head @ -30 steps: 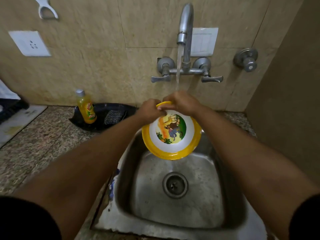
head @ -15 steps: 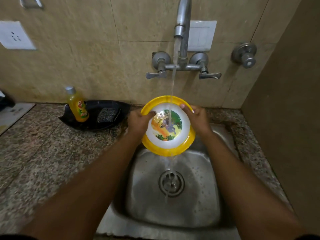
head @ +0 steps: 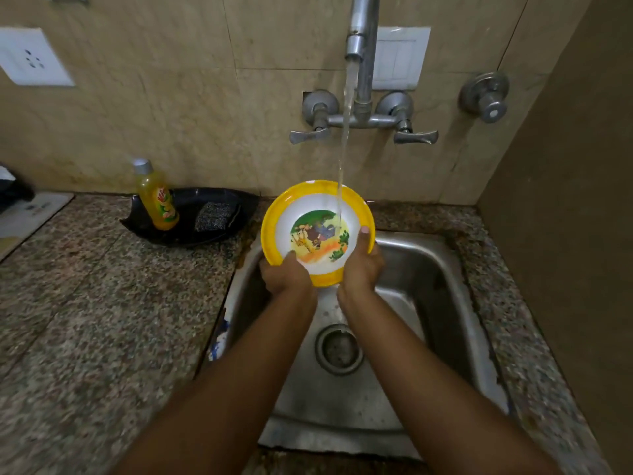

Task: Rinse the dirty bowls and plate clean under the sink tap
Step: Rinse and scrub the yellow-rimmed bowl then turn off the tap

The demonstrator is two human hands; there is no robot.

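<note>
Landmark: sink (head: 442,269), steel, set in a speckled counter (head: 85,320).
- Tap (head: 359,39), on the wall above the sink; running, its stream landing inside the bowl.
- Black tray (head: 219,204), left of the sink: holds an orange bottle (head: 158,200), upright, and a scrub pad (head: 215,216).
- Drain (head: 339,349), in the sink floor.
- Bowl (head: 317,231), yellow-rimmed with a picture inside, held tilted over the sink's back edge.
- Left hand (head: 286,274) grasps the bowl's lower left rim; right hand (head: 363,265) grasps its right rim, thumb inside.

Above the steel sink basin (head: 428,286): yellow-rimmed picture bowl (head: 317,231), under wall-mounted metal tap (head: 359,39); left of it, black tray (head: 191,231) holding orange soap bottle (head: 158,200) and scouring pad (head: 214,217).
</note>
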